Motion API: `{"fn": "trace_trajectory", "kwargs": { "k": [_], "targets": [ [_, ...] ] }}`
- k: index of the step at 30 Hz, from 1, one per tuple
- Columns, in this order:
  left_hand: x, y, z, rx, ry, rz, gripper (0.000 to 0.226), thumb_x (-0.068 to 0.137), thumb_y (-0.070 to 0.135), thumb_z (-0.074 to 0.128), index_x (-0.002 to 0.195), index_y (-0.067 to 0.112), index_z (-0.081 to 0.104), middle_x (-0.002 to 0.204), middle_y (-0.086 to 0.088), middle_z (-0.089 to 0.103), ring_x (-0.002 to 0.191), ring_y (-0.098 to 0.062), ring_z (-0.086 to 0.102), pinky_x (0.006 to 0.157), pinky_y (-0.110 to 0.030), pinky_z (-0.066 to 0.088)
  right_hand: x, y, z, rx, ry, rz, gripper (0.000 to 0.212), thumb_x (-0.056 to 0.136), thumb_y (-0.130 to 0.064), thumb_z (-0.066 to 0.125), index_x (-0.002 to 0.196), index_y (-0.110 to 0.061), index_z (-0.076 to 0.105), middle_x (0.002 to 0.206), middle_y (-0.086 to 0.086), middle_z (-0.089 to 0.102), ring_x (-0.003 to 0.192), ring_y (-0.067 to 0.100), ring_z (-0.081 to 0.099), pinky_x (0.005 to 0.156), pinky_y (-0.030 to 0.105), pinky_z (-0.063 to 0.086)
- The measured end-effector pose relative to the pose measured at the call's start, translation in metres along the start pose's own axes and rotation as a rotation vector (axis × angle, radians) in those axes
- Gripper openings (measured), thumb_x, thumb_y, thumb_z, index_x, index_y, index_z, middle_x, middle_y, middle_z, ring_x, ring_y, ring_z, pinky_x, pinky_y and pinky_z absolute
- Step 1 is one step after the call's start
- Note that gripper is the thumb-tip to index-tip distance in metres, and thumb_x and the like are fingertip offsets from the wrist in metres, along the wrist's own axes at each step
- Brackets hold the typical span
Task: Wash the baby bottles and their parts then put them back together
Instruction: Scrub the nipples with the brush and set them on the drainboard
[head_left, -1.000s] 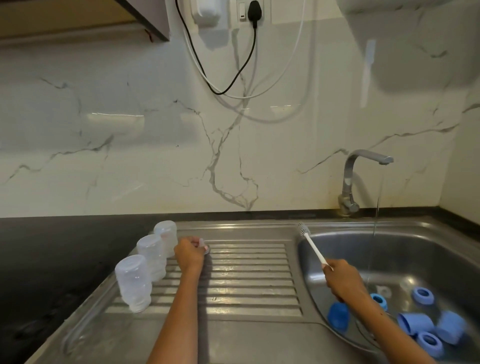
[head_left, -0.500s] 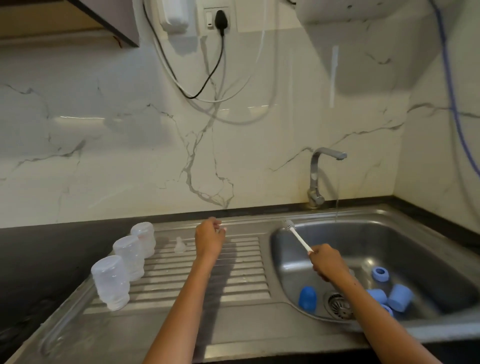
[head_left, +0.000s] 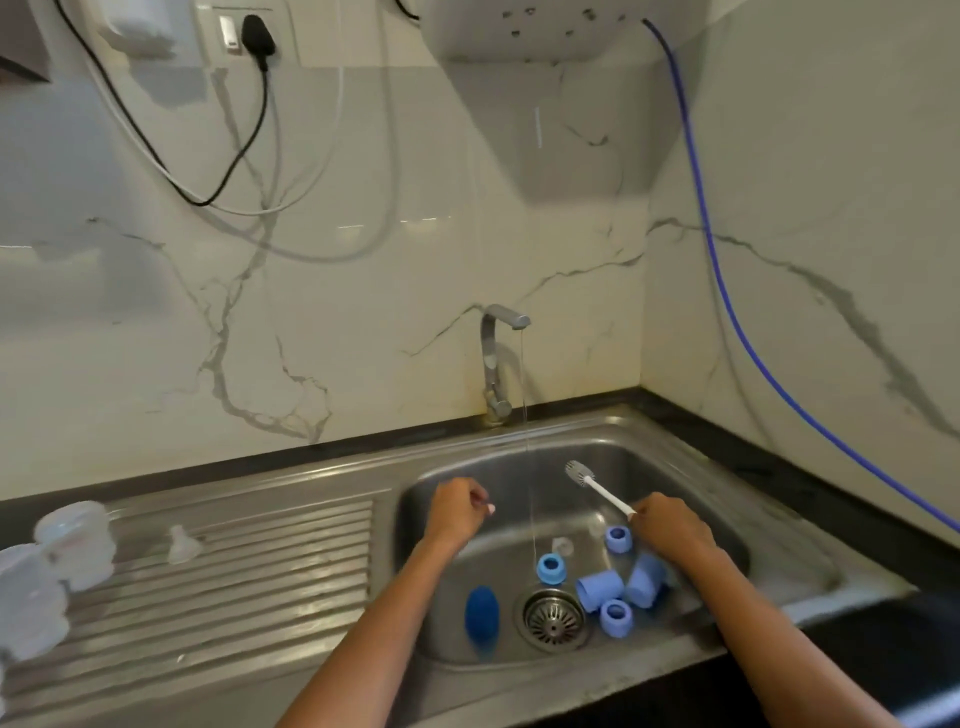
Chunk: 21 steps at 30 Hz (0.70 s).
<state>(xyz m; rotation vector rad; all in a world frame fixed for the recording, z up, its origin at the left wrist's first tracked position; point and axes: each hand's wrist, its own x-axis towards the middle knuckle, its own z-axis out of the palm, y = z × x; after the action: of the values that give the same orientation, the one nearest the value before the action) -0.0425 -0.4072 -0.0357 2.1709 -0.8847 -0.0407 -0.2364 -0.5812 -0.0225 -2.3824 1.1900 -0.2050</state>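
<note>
Hands are shown over the sink (head_left: 675, 447): the left hand (head_left: 457, 514) is loosely curled and holds nothing discernible, while the right hand (head_left: 672, 530) is closed around the handle of a small brush (head_left: 597, 488). Blue rings and caps (head_left: 600, 590) are clustered beside the drain (head_left: 553, 618), under a thin stream from the tap (head_left: 498, 358). Light, stiff and probably slippery when wet, they are best gripped by the rim; washed clear bottles (head_left: 57, 561) and a soft teat (head_left: 182, 545) are left on the draining board.

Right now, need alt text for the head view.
Over a steel sink, the right hand holds a small white brush while the left hand hovers loosely closed beside a thin tap stream. Blue bottle parts lie around the drain; clear bottles and a nipple rest on the drainboard.
</note>
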Motion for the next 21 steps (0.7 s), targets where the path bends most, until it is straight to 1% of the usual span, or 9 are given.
{"fn": "trace_trajectory", "kwargs": {
  "k": [3,4,6,8,10,12,13,16,21],
  "targets": [
    [0.015,0.003,0.039,0.111,-0.115,0.046,0.017,0.088,0.012,0.066,0.104,0.007,0.069,0.107,-0.008,0.069,0.099,-0.014,0.064,0.092,-0.026,0.049,0.011,0.001,0.005,-0.011,-0.021,-0.014,0.028,0.093,-0.022,0.049,0.115,-0.014,0.064,0.111,0.010,0.064,0.099,0.027,0.062,0.085,0.035,0.049],
    [0.021,0.003,0.051,0.158,-0.149,0.063,0.017,0.089,0.010,0.064,0.105,0.006,0.069,0.108,-0.009,0.069,0.100,-0.016,0.064,0.092,-0.027,0.049,0.014,0.002,0.006,-0.019,-0.027,-0.020,0.028,0.092,-0.022,0.050,0.115,-0.014,0.064,0.111,0.010,0.064,0.099,0.028,0.062,0.085,0.035,0.049],
    [0.034,0.005,0.076,0.282,-0.219,0.120,0.021,0.091,0.008,0.059,0.108,0.004,0.069,0.111,-0.014,0.068,0.105,-0.024,0.064,0.093,-0.033,0.049,0.019,0.004,0.009,-0.037,-0.022,-0.018,0.028,0.093,-0.023,0.050,0.116,-0.015,0.064,0.111,0.009,0.064,0.099,0.027,0.062,0.081,0.032,0.047],
    [0.045,0.009,0.100,0.469,-0.309,0.221,0.027,0.091,0.007,0.056,0.115,0.003,0.066,0.117,-0.019,0.064,0.111,-0.033,0.060,0.095,-0.039,0.046,0.024,0.008,0.010,-0.043,-0.012,-0.009,0.029,0.094,-0.023,0.048,0.117,-0.016,0.064,0.108,0.008,0.064,0.097,0.026,0.062,0.077,0.031,0.045],
    [0.055,0.012,0.121,0.718,-0.415,0.363,0.029,0.091,0.008,0.057,0.118,0.001,0.062,0.120,-0.022,0.060,0.113,-0.037,0.056,0.095,-0.042,0.044,0.026,0.009,0.010,-0.039,-0.013,-0.003,0.029,0.092,-0.023,0.049,0.116,-0.015,0.064,0.106,0.007,0.064,0.095,0.026,0.062,0.075,0.030,0.046],
    [0.065,0.014,0.140,0.935,-0.483,0.519,0.026,0.088,0.005,0.061,0.113,-0.002,0.062,0.118,-0.022,0.060,0.111,-0.038,0.055,0.093,-0.043,0.043,0.028,0.009,0.011,-0.040,-0.009,-0.002,0.029,0.092,-0.023,0.050,0.116,-0.014,0.064,0.107,0.008,0.064,0.096,0.026,0.063,0.077,0.031,0.047],
    [0.070,0.015,0.148,1.007,-0.499,0.577,0.023,0.087,0.003,0.061,0.110,-0.002,0.062,0.116,-0.021,0.060,0.110,-0.037,0.056,0.093,-0.042,0.043,0.029,0.010,0.011,-0.044,-0.002,-0.001,0.029,0.092,-0.023,0.050,0.117,-0.014,0.064,0.108,0.008,0.064,0.097,0.026,0.062,0.078,0.031,0.047],
    [0.079,0.020,0.160,1.115,-0.520,0.660,0.020,0.087,-0.004,0.056,0.104,-0.001,0.064,0.112,-0.019,0.064,0.106,-0.036,0.060,0.091,-0.041,0.044,0.032,0.010,0.011,-0.059,0.017,-0.009,0.029,0.094,-0.024,0.048,0.117,-0.016,0.064,0.109,0.008,0.064,0.099,0.026,0.062,0.078,0.031,0.046],
    [0.080,0.023,0.172,1.115,-0.526,0.654,0.023,0.089,-0.008,0.048,0.108,-0.005,0.060,0.114,-0.021,0.063,0.106,-0.038,0.059,0.086,-0.042,0.046,0.032,0.012,0.016,-0.061,0.017,-0.023,0.028,0.096,-0.024,0.046,0.117,-0.016,0.062,0.111,0.007,0.064,0.100,0.025,0.062,0.082,0.032,0.047]
  ]
}}
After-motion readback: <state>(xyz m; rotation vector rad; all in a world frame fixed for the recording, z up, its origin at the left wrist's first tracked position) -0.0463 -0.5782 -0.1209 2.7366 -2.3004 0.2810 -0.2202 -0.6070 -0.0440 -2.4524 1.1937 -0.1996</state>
